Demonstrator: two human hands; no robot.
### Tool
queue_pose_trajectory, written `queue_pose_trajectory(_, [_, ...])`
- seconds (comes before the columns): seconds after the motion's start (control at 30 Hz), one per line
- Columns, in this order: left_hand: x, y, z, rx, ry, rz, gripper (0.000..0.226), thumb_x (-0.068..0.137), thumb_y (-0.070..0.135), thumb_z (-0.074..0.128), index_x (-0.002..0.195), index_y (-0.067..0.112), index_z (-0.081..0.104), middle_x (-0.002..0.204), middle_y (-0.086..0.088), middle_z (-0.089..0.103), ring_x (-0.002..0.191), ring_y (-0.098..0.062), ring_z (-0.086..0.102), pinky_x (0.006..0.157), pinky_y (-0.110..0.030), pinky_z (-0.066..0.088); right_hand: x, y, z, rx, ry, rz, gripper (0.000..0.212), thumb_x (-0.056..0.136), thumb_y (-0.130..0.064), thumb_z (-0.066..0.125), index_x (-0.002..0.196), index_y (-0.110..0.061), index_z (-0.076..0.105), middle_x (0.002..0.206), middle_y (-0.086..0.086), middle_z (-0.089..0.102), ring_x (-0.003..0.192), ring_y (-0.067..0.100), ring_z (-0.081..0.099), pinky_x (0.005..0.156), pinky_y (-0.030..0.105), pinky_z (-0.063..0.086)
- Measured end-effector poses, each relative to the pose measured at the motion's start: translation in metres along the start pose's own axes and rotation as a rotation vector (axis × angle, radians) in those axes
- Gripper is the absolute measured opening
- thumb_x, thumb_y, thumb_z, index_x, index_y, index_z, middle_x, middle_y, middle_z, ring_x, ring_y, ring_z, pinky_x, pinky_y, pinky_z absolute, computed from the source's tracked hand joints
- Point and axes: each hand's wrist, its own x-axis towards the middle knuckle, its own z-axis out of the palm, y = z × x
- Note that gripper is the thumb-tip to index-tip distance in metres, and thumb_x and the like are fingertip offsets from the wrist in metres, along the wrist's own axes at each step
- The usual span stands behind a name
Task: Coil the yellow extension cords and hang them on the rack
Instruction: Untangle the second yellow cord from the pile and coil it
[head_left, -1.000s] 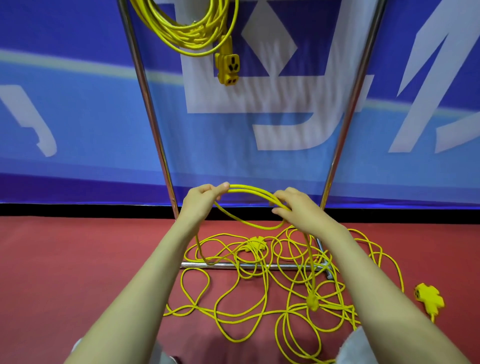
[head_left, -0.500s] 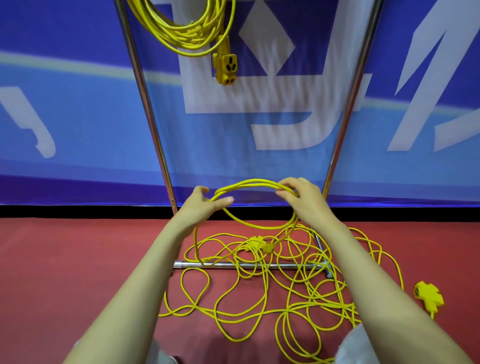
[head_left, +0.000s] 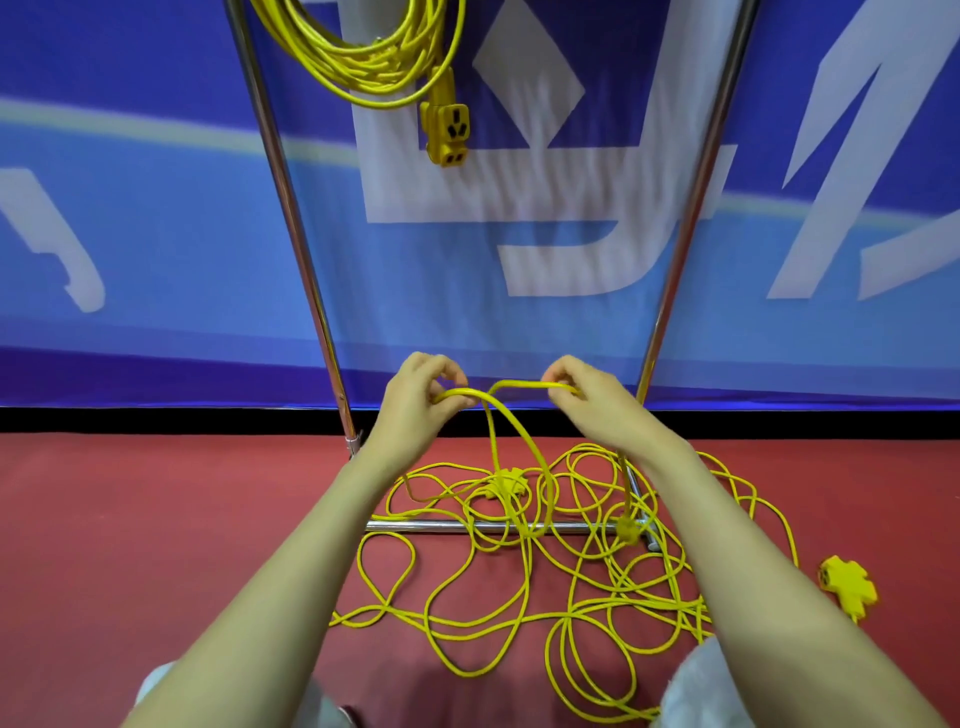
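Standing right next to this person, here's what I see: both hands are up in front of them and close together. The left hand (head_left: 421, 400) has its fingers curled round a bend of the yellow cord (head_left: 524, 384), and the right hand (head_left: 587, 402) pinches the same cord between thumb and fingertips. So both are gripping it, neither one is loose. The short stretch between the two grips runs pretty much level, side to side. From the middle of it two strands arc down and away from the hands, straight into the loose tangle (head_left: 545, 561) on the red floor (head_left: 130, 519) below the wrists. That mess sprawls across the bottom bar (head_left: 426, 526) of the rack (head_left: 291, 218), whose two shiny poles rise on the far side of the hands, one either side. Off past the right forearm a yellow plug head (head_left: 849, 584) lies by itself. High above the left grip a coiled cord (head_left: 363, 57) hangs on the rack, long axis up and down, its socket block (head_left: 447, 132) dangling downward in front of the blue banner (head_left: 156, 234).
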Motion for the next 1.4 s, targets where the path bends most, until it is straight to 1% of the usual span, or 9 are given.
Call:
queue_pose_trajectory(0.13, [-0.002,0.007,0.011,-0.045,-0.046,-0.030,0.032,0.085,0.015,0.070,0.115,0.017,0.062,0.078,0.012,0.050,0.063,0.002,0.050,0.061,-0.009,0.037,-0.004,-0.010,0.006,0.134,-0.069,-0.161,0.014,0.091,-0.020,0.062,0.099,-0.026,0.071,0.096,-0.002,0.061,0.083,0.001,0.055,0.078,0.014,0.040])
queue_pose_trajectory(0.4, [-0.004,0.013,0.006,-0.064,-0.414,-0.120,0.018,0.096,0.024,0.050,0.087,0.022,0.067,0.067,0.010,0.066,0.059,-0.004,0.050,0.064,-0.030,0.042,-0.013,-0.012,0.006,0.094,0.067,-0.158,0.007,0.087,-0.026,0.066,0.090,-0.024,0.072,0.084,-0.010,0.067,0.075,0.002,0.056,0.071,0.018,0.042])
queue_pose_trajectory(0.57, [-0.007,0.025,0.005,-0.359,-0.394,-0.301,0.026,0.081,0.009,0.044,0.082,0.007,0.071,0.049,0.002,0.045,0.045,-0.009,0.035,0.046,-0.022,0.029,-0.015,-0.008,0.013,-0.138,0.003,0.053,0.042,0.088,-0.058,0.049,0.079,-0.018,0.058,0.066,0.001,0.060,0.071,0.022,0.055,0.067,0.034,0.041])
queue_pose_trajectory(0.73, [-0.007,0.026,-0.002,-0.471,-0.504,-0.333,0.028,0.087,0.032,0.051,0.082,0.015,0.073,0.050,0.006,0.036,0.048,-0.010,0.025,0.046,-0.025,0.019,-0.017,-0.008,0.017,-0.051,0.031,0.101,0.053,0.086,-0.063,0.049,0.062,-0.015,0.047,0.057,-0.002,0.044,0.063,0.019,0.044,0.062,0.034,0.037])
queue_pose_trajectory(0.93, [-0.009,0.019,0.003,-0.417,-0.308,-0.234,0.026,0.099,0.026,0.050,0.094,0.010,0.070,0.062,0.003,0.037,0.054,-0.008,0.037,0.057,-0.019,0.034,-0.018,-0.002,0.006,0.322,-0.015,0.159,0.017,0.089,-0.016,0.057,0.072,-0.019,0.055,0.063,-0.004,0.051,0.062,0.011,0.048,0.065,0.029,0.043])
queue_pose_trajectory(1.03, [-0.007,0.017,-0.001,-0.515,-0.272,-0.267,0.028,0.100,0.025,0.049,0.099,0.005,0.069,0.061,0.007,0.039,0.049,-0.006,0.029,0.049,-0.016,0.024,-0.019,0.003,0.002,0.266,-0.024,0.150,0.029,0.092,-0.037,0.057,0.069,-0.019,0.054,0.062,-0.003,0.057,0.063,0.014,0.056,0.071,0.034,0.049])
queue_pose_trajectory(1.13, [-0.005,0.015,-0.002,-0.570,-0.224,-0.301,0.030,0.100,0.027,0.047,0.099,0.004,0.068,0.061,0.006,0.036,0.049,-0.005,0.024,0.049,-0.019,0.018,-0.021,0.002,0.003,0.137,0.037,0.145,0.044,0.091,-0.054,0.051,0.066,-0.018,0.048,0.061,-0.004,0.048,0.061,0.012,0.046,0.062,0.028,0.038])
queue_pose_trajectory(1.3, [-0.003,0.007,-0.006,-0.408,-0.124,-0.351,0.028,0.099,0.026,0.051,0.094,0.006,0.069,0.061,0.004,0.037,0.044,-0.002,0.030,0.046,-0.017,0.021,-0.019,0.006,0.000,-0.006,0.012,0.028,0.031,0.099,-0.035,0.045,0.083,-0.015,0.063,0.077,0.001,0.054,0.076,0.016,0.049,0.063,0.027,0.031])
queue_pose_trajectory(1.4, [-0.001,0.003,-0.008,-0.474,-0.127,-0.400,0.028,0.098,0.025,0.052,0.100,0.002,0.068,0.059,0.007,0.037,0.045,-0.002,0.027,0.046,-0.017,0.019,-0.018,0.012,0.000,0.090,-0.044,-0.001,0.026,0.099,-0.031,0.046,0.086,-0.025,0.068,0.079,-0.005,0.056,0.065,0.008,0.049,0.064,0.023,0.035])
